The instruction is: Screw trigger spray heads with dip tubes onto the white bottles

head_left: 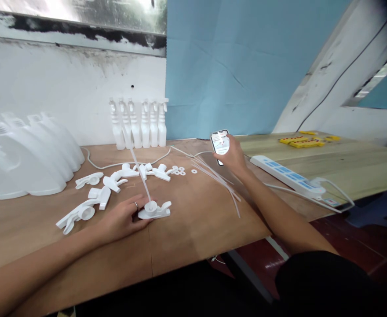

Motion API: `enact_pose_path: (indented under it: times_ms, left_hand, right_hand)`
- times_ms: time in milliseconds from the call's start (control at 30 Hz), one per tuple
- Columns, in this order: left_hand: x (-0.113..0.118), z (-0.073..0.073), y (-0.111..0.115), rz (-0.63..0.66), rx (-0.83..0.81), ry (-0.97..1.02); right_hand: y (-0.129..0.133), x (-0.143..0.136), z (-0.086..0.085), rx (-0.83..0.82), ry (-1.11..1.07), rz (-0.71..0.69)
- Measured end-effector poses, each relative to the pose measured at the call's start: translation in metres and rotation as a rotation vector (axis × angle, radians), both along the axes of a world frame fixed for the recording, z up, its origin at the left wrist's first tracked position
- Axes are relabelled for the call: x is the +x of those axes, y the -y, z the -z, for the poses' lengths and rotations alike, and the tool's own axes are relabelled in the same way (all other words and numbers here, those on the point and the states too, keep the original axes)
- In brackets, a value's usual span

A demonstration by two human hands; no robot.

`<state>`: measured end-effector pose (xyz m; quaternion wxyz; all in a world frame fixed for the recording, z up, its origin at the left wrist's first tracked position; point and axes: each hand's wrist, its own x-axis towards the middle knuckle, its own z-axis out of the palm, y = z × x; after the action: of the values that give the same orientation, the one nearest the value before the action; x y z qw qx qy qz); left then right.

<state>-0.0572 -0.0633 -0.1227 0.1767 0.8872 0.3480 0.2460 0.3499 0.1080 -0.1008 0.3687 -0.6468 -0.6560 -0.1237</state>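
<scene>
**Left hand (125, 219) grips a sprayer head (158, 213); right hand (234, 154) grasps a phone (220, 140)**

The sprayer head lies near, left of centre on the brown surface (187, 229), its thin tube (140, 169) leaning up and far-left. Farther right, the phone's lit screen carries writing too small to read. On the right, print on the label (330, 201) by the power strip (281, 171) is also illegible. White washers (194, 171) lie between the hands.
</scene>
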Motion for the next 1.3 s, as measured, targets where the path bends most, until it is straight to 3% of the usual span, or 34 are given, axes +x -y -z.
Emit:
enact_pose_path:
  times_ms: [800, 1300]
  left_hand:
    - [-0.001, -0.001, 0.001, -0.014, 0.003, -0.013]
    - [0.0, -0.003, 0.001, 0.0, -0.002, -0.004]
  right_hand:
    - [0.006, -0.004, -0.004, -0.043, -0.038, -0.02]
    - [0.005, 0.013, -0.006, -0.512, 0.165, 0.046]
